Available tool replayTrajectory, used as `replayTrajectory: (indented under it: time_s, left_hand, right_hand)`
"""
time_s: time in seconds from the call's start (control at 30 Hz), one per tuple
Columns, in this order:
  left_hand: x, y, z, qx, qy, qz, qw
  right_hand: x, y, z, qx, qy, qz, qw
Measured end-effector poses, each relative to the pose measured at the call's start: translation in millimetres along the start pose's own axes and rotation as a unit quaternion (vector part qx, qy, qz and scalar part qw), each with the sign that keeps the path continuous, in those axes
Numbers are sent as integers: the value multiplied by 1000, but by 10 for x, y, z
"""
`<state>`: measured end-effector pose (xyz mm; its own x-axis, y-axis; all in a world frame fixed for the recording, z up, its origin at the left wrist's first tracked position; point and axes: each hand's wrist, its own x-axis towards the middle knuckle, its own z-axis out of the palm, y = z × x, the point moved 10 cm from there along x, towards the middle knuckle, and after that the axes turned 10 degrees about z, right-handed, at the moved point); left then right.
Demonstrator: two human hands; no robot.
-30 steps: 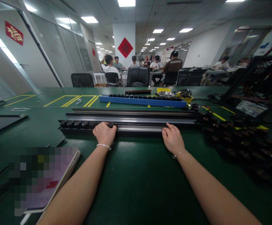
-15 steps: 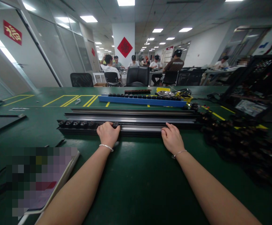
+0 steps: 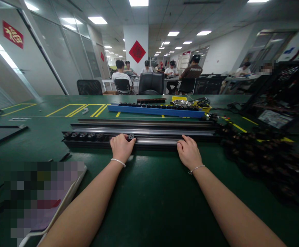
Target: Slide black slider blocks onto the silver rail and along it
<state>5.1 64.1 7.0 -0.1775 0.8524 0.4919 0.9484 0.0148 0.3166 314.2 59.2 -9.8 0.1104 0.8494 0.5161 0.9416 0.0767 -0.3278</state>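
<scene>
A long dark rail with a shiny metal channel lies crosswise in front of me. Several small black parts sit in a row along its left end. My left hand is closed over the rail's middle, and one small black part shows between thumb and fingers. Those fingers partly hide that part and the row beside it. Farther right, my right hand is closed on the same rail, thumb at the near side and fingers over the top.
More metal rails lie just behind. Beyond them stands a blue tray holding a row of black parts. A heap of black parts covers the right side. A white-edged tray is at the left front. People sit at far desks.
My left hand has slid a little to the right along the rail, and the small black part at its thumb has moved with it. My right hand stays in place.
</scene>
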Motion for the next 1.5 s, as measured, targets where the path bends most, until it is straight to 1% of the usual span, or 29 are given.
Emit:
replayTrajectory:
  time_s: [0.17,0.33,0.57,0.73,1.27,1.37,1.5]
  left_hand:
    - [-5,28,7,21,1,23,1000]
    - [-58,122,-1,66,16,53,996]
    - [-45,114,18,33,4,52,998]
    - [-50,177,33,14,-13,63,998]
    - [-54,269,33,-28,-23,78,996]
    - [-58,293,47,-41,-24,89,995]
    - [-78,381,86,-54,-29,123,991]
  right_hand:
    - [0,4,10,-11,-10,4,1000]
    - [1,-1,15,-13,-19,4,1000]
    - [7,-7,10,-7,-19,8,1000]
    - [8,-14,11,-20,-13,2,1000]
    - [11,4,37,-20,-15,4,1000]
    - [13,5,39,-20,-16,3,1000]
    - [13,2,34,-22,-20,6,1000]
